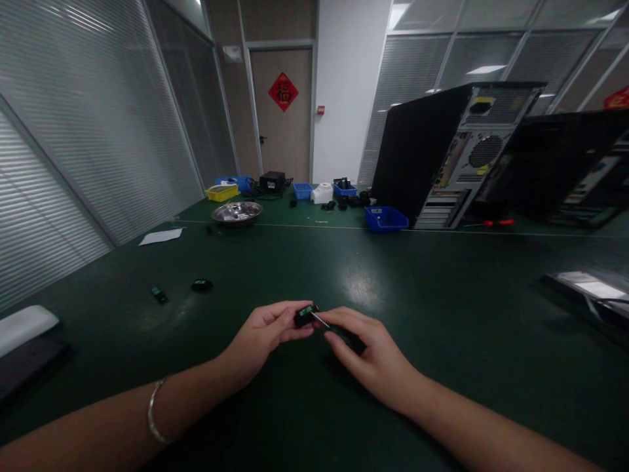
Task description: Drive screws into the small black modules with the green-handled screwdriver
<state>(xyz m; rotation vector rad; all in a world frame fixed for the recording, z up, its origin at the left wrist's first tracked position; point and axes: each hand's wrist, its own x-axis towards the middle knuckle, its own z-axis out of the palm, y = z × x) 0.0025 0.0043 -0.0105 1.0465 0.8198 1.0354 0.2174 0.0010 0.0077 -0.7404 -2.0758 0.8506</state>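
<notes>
Between the thumb and fingers of my left hand [275, 328] is a small black casing with a green circuit board [305, 315] showing in it. A bangle circles that wrist. My right hand [368, 341] is closed around a screwdriver [322, 320]; its thin metal shaft points left and its tip meets the board or lies very close to it. The dark handle is mostly hidden under my fingers. Left of my hands, two similar small pieces lie on the green tabletop: a flat dark module [159, 295] and a rounded black part [201, 285].
A metal dish [237, 213] and a sheet of paper [161, 236] lie at the back left. Farther back are a blue bin [386, 219], a white perforated part [322, 193] and a tall computer case [422, 144]. A white-topped object [27, 328] sits at the left edge.
</notes>
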